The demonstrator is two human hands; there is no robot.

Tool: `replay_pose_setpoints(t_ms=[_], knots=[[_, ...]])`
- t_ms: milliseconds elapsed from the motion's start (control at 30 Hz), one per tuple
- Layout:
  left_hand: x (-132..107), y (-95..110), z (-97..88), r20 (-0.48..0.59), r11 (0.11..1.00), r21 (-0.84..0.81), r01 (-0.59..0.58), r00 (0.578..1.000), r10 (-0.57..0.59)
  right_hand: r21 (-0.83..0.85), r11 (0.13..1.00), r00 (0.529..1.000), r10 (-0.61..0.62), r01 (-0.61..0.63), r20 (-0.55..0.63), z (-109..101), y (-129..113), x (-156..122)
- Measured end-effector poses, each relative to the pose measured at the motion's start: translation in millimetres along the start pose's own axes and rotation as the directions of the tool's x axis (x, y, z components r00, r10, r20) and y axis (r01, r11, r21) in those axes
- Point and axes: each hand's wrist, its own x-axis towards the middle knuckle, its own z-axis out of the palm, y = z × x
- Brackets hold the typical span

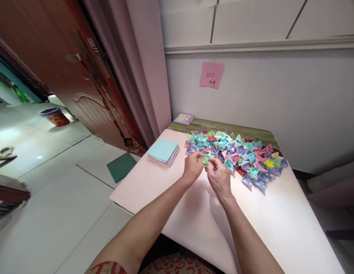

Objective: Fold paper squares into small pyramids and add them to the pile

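Note:
Between my two hands, just above the table, is a small light-green folded paper (pixel 205 161). My left hand (pixel 193 166) is closed, its fingertips pinching the paper's left side. On the other side my right hand (pixel 219 176) pinches it with thumb and fingers. Right behind the hands spreads a pile of folded paper boats (pixel 231 146) in blue, purple, pink, green, yellow and red. A stack of square paper (pixel 163 150), light blue on top, lies left of my left hand, apart from it.
The pale pink tabletop (pixel 154 186) has a green wood-pattern strip along the wall. A small stack of printed packets (pixel 184 118) sits at its far left corner. A pink note (pixel 212 75) hangs on the wall. On the floor are a dark green sheet (pixel 121 167) and a red bin (pixel 58 118).

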Motion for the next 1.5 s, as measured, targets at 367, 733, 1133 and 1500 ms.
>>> replay_pose_setpoints(t_ms=[367, 733, 1133, 1500], knots=[[-8, 5, -20.3, -0.047, 0.974, 0.167, -0.154, 0.985, 0.164, 0.218, 0.967, 0.99, 0.118, -0.131, 0.073, 7, -7, 8], [3, 1, -32.3, 0.019, 0.959, 0.204, -0.197, 0.98, 0.197, 0.165, 0.983, 0.995, 0.073, -0.082, 0.063, 19, -11, 20], [17, 0, -25.8, 0.028, 0.951, 0.213, -0.226, 0.974, 0.225, -0.247, 0.968, 0.996, -0.025, 0.047, 0.09, 16, -18, 36], [27, 3, -19.3, 0.014, 0.957, 0.223, -0.185, 0.982, 0.187, -0.16, 0.987, 0.999, -0.014, 0.021, 0.046, 5, -14, 42]])
